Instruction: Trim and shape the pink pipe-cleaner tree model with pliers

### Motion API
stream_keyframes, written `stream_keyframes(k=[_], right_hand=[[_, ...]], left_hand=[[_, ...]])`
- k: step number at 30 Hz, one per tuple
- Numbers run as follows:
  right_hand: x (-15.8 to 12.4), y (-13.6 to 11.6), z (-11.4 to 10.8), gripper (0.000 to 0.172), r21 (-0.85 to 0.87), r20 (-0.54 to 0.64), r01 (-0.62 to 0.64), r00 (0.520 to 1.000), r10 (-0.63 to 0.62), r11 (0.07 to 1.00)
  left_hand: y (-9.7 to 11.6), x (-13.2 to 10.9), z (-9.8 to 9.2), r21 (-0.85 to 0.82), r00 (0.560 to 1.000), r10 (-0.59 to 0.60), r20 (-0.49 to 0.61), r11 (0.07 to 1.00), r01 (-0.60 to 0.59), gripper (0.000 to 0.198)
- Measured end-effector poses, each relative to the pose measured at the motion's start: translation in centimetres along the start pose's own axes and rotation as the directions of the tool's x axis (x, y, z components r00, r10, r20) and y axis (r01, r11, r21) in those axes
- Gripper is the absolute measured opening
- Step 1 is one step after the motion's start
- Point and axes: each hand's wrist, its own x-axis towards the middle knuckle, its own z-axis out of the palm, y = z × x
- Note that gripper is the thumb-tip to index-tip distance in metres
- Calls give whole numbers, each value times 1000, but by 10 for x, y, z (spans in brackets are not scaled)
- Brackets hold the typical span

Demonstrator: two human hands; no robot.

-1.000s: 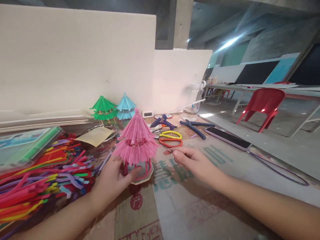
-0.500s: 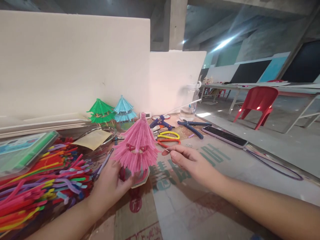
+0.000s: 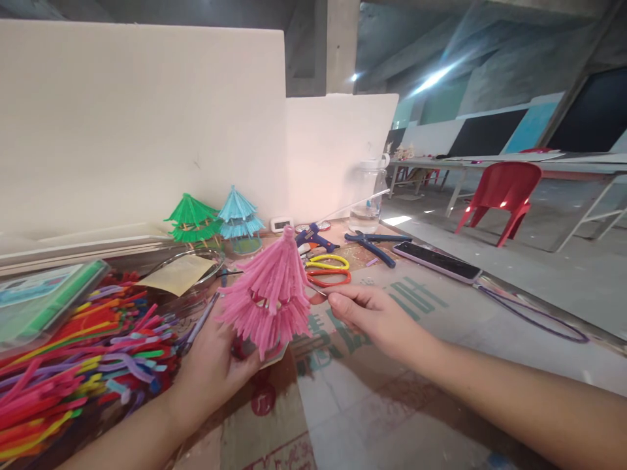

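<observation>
A pink two-tiered pavilion model made of fuzzy pipe cleaners leans to the right in my left hand. The fingers wrap round its base, partly hidden under the lower roof. My right hand pinches a thin, pale, needle-like stick between thumb and index finger. Its tip reaches the right side of the pink roof; whether it touches, I cannot tell. Just beyond lie scissors with yellow and orange handles. Behind stand a green pavilion model and a light-blue one.
Many coloured pipe cleaners are heaped at the left, below a clear plastic case. A blue glue gun, blue-handled pliers, a water bottle and a phone lie or stand toward the back right. White boards rise behind.
The pink pavilion has tipped, its peak shifting right and slightly down. My right hand has stayed near its roof with the thin stick. The whole view has shifted slightly.
</observation>
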Motion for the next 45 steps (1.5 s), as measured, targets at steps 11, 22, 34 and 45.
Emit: stream_keyframes(k=[11,22,34,45], right_hand=[[2,-2,3,59,29,8,1,1000,-1,1000],[2,0,2,58,73,22,4,1000,-6,997],[1,0,0,61,91,14,-15,1000,13,996],[3,2,0,59,71,18,-20,1000,19,997]], left_hand=[[5,4,-3,-121,1000,-27,13,992,28,26],[0,2,-1,-21,1000,21,-1,1000,-21,26],[1,0,-1,80,987,156,-34,985,-152,27],[0,1,-1,90,988,148,-41,986,-143,17]])
